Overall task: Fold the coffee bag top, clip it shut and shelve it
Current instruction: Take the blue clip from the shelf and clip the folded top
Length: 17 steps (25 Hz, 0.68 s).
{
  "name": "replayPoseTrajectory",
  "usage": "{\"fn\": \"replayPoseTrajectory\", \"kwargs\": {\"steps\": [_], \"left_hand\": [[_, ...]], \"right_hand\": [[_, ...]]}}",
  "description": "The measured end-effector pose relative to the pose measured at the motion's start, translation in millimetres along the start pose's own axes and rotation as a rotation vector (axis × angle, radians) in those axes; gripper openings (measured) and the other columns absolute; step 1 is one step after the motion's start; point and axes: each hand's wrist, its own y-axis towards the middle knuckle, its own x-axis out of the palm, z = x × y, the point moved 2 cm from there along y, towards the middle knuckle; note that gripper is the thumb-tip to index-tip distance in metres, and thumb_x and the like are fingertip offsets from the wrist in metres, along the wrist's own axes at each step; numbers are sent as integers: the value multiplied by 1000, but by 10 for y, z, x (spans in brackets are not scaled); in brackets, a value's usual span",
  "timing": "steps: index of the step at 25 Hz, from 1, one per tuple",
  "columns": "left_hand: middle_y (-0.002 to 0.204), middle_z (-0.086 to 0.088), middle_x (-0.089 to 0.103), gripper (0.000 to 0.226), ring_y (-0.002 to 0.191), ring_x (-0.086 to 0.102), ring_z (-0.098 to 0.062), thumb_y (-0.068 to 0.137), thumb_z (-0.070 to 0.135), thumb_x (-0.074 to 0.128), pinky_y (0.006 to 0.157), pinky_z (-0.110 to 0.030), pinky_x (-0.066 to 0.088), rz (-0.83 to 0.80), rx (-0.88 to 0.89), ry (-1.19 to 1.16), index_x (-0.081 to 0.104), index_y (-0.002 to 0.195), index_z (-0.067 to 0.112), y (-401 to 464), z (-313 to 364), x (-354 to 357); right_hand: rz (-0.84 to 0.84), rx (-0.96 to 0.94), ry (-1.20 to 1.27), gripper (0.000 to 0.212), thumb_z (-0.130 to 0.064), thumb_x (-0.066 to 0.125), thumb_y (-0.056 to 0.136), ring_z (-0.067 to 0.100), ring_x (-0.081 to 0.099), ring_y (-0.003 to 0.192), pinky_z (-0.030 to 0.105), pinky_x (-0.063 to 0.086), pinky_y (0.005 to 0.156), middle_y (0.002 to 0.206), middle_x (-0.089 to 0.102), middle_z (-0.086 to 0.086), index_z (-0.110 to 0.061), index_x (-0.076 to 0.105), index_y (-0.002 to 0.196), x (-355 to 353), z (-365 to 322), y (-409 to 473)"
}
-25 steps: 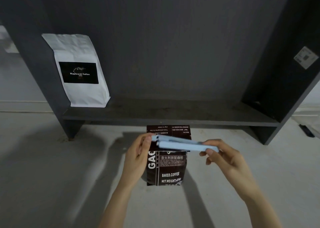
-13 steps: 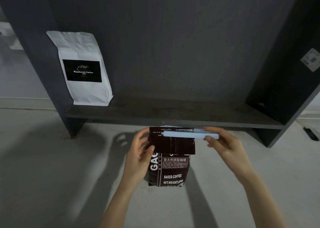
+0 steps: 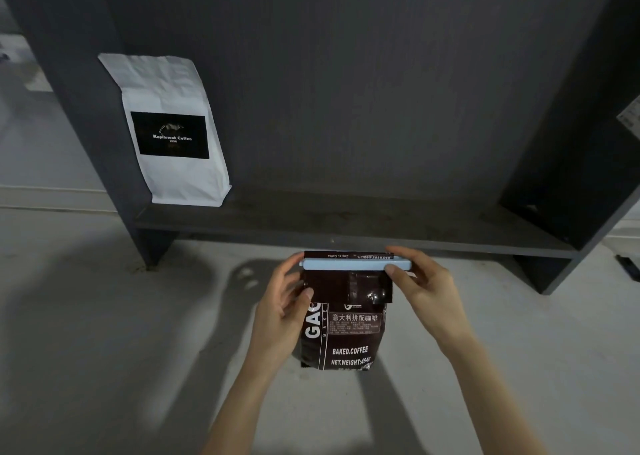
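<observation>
1. Where the two hands meet in the lower centre of the frame, a glossy dark brown coffee bag stands upright on the floor, its foil-like skin creased and printed in white with "BAKED.COFFEE" and "NET.WEIGHT".
2. Its top is folded forward into a flat flap, and a slim, smooth, pale blue bag clip lies level across the fold, a straight bar with rounded ends running a little past both edges of the bag.
3. The left hand cups the bag's left side, fingers curled behind the clip's left end and thumb pressed on the front of the flap.
4. The right hand pinches the clip's right end between thumb and forefinger, the other fingers bent loosely behind.
5. Just above the bag runs the front edge of a matte, dark grey shelf board, set between flat upright side panels of the same finish.
6. At the left end of that board, in the upper left of the frame, stands a crinkled white paper coffee bag with a black rectangular label reading "Kepiluwak Coffee".
7. The pale concrete floor is rough and speckled, crossed by soft shadows of the arms.
</observation>
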Motion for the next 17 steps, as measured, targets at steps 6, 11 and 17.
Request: {"fn": "replayPoseTrajectory", "kwargs": {"steps": [6,11,17], "left_hand": [[103,11,60,52,91,58,13,82,-5,51,78,-3,44,6,-6,6,43,116,33,-12,30,-2],[104,12,61,62,89,61,8,82,10,55,68,-1,44,18,-91,-111,25,133,29,-13,67,-4],[103,14,62,35,85,59,15,85,18,51,67,-1,44,17,-131,-125,50,121,19,-3,134,25]], "right_hand": [[19,9,-50,29,-12,58,83,21,60,89,31,53,77,90,64,-2,-41,55,80,2,13,16],[9,22,-32,26,-12,58,82,20,60,87,29,51,76,86,63,-7,-38,56,80,-12,0,-32],[-26,26,-19,25,-13,60,81,26,61,93,40,51,82,90,65,-5,-39,58,81,-20,-28,-81]]}}
